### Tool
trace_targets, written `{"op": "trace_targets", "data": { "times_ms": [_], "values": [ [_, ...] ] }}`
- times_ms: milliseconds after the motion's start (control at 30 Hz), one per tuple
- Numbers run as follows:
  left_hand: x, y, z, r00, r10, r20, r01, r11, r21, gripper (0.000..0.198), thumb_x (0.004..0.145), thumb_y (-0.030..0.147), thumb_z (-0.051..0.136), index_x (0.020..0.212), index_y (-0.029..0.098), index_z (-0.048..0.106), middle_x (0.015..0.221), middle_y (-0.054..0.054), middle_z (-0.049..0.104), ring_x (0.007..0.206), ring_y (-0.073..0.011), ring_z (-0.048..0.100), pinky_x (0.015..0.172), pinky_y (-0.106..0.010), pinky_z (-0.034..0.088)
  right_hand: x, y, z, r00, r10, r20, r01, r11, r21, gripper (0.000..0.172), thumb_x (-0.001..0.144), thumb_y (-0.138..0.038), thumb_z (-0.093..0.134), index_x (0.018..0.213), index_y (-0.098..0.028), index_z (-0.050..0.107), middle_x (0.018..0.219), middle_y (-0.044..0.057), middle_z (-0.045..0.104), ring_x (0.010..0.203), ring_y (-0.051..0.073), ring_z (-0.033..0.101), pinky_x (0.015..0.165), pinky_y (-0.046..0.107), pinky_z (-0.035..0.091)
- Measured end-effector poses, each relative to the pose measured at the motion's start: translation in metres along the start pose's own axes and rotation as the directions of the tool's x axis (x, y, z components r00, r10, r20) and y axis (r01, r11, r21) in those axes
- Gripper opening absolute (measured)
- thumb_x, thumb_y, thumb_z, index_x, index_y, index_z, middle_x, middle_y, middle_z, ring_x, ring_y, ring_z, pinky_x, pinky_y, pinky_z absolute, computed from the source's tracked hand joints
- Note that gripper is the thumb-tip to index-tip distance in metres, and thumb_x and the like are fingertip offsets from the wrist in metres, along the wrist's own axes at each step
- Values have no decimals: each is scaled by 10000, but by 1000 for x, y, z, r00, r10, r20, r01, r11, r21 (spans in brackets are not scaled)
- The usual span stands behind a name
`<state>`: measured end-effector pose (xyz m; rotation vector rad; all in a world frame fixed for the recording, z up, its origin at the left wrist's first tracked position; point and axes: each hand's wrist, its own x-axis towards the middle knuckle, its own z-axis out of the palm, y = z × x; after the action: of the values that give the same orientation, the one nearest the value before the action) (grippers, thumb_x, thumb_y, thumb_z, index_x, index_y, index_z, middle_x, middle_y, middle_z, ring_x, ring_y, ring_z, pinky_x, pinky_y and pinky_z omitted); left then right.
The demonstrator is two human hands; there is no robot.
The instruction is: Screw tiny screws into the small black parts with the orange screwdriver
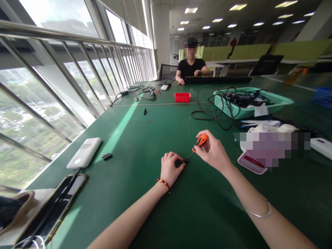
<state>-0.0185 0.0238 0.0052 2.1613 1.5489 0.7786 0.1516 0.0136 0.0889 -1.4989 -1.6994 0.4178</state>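
My left hand (170,168) rests on the green table (145,138) with its fingers curled around a small black part (184,161). My right hand (212,152) is closed on the orange handle of a small screwdriver (201,140). The screwdriver's thin shaft slants down and left, and its tip meets the black part. A red bead bracelet is on my left wrist and a thin metal bangle on my right forearm.
A white power bank (84,152) and a small black part (106,156) lie to the left, a phone (61,200) nearer me. A red tray (182,97), a teal basket (249,102) of cables and another person (191,65) lie farther off.
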Motion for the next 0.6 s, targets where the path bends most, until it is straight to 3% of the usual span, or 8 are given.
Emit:
{"op": "trace_targets", "data": {
  "times_ms": [167, 267, 367, 533, 600],
  "values": [
    [0, 2, 0, 1000, 0, -3, 0, 1000, 2, 80, 719, 253, 640, 781, 209, 614, 907, -10, 591, 927, -192, 478, 824, -336, 355, 0, 1, 2, 996, 5, -90, -10, 998, -61, 185, 739, -392, 561, 717, -214, 514, 550, -32, 505, 468, 106, 459, 486, 214, 347],
    [0, 3, 0, 1000, 8, -1, -8, 1000, 11, 75, 716, 247, 635, 766, 200, 603, 900, -12, 588, 923, -193, 478, 818, -334, 356, 0, 1, 2, 999, -23, -41, 24, 999, 22, 136, 733, -315, 551, 813, -218, 501, 600, -34, 520, 484, 106, 483, 483, 206, 356],
    [0, 4, 1, 1000, 12, -3, -12, 1000, 26, 75, 712, 242, 632, 757, 196, 592, 900, -13, 586, 923, -196, 477, 816, -336, 356, -1, 1, 5, 999, -38, -4, 38, 998, 45, 205, 715, -290, 562, 882, -227, 462, 608, -46, 514, 498, 111, 500, 485, 203, 359],
    [-1, 5, 1, 1000, 8, -3, -8, 999, 45, 74, 711, 241, 625, 751, 195, 584, 903, -16, 587, 921, -203, 477, 808, -342, 359, -1, 4, 10, 997, -11, -74, 7, 998, -63, 173, 739, -375, 553, 719, -226, 466, 492, -60, 426, 438, 103, 419, 456, 210, 306],
    [-1, 5, 2, 1000, 7, -2, -7, 999, 49, 74, 712, 244, 622, 753, 196, 584, 909, -18, 588, 927, -206, 477, 809, -344, 361, -1, 3, 10, 998, -16, -57, 13, 998, -57, 148, 734, -355, 551, 759, -231, 473, 521, -59, 461, 444, 101, 440, 460, 206, 315]
  ]
}}
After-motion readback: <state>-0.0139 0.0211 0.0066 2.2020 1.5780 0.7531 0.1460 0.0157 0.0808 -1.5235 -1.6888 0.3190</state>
